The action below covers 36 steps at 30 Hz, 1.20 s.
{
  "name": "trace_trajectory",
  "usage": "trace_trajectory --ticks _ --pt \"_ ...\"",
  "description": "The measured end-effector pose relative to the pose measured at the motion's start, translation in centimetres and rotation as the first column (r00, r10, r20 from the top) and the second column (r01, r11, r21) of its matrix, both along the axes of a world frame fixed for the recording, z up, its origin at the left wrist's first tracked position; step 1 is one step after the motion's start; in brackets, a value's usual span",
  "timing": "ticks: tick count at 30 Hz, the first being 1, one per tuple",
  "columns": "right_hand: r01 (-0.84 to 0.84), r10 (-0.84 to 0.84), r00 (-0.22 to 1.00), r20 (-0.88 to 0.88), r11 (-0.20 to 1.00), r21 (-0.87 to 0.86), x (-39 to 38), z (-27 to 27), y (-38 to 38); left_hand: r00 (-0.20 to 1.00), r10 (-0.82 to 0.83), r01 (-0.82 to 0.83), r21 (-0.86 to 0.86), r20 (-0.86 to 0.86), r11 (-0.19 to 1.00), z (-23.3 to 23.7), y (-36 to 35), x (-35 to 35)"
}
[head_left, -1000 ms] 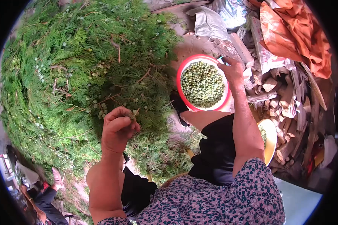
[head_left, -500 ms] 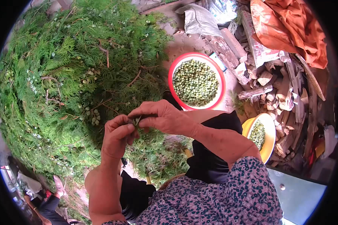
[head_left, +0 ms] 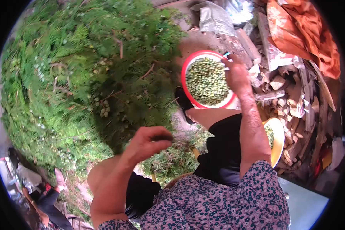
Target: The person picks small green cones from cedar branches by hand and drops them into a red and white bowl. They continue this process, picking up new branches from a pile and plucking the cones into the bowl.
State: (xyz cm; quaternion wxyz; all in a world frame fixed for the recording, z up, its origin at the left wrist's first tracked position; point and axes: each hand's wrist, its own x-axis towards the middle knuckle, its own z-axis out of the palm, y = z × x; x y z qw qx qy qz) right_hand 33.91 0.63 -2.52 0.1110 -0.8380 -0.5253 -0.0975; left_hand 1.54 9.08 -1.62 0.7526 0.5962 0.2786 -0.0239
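My right hand (head_left: 238, 74) is at the right rim of a red-rimmed white basin (head_left: 184, 69) heaped with small round green cones (head_left: 207, 81). Its fingers point over the cones, look slightly apart, and show nothing held. Blurred by motion, my left hand (head_left: 148, 142) hangs above my lap near the edge of the cut evergreen pile (head_left: 73, 88). Its thumb and fingers are curved with a gap between them, and nothing shows in that gap. Some pale green cones (head_left: 104, 109) sit among the shaded branches.
A yellow basin (head_left: 278, 143) with more cones stands right of my leg, partly behind my arm. Split firewood (head_left: 291, 103), a grey sack (head_left: 214, 21) and an orange sack (head_left: 304, 34) lie at the right and back. Another person's leg (head_left: 53, 209) shows at lower left.
My hands, earlier together over the branches with a small green piece between the fingers, have parted. The right swung right to the red-rimmed basin; the left moved right and down. The view shifted slightly.
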Motion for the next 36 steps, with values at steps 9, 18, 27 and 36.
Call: trace_trajectory --ticks 9,18,27,36 --pt "-0.132 0.254 0.808 -0.531 0.957 0.258 -3.0 -2.6 4.4 0.743 -0.657 0.529 0.491 0.125 0.692 -3.8 -6.4 -0.7" --pt "-0.684 0.497 0.547 -0.674 0.730 -0.016 -15.6 -8.6 10.5 0.812 -0.584 0.540 0.406 -0.018 0.738 -2.8 -2.4 -1.9" --pt "-0.546 0.595 0.632 -0.496 0.796 0.260 -22.5 -14.6 18.2 0.884 -0.466 0.435 0.444 -0.043 0.784 -2.2 -0.5 -4.7" --pt "-0.603 0.552 0.722 -0.417 0.798 0.011 -22.5 -9.5 17.5 0.972 -0.234 0.184 0.564 0.016 0.805 -4.1 0.2 -6.1"
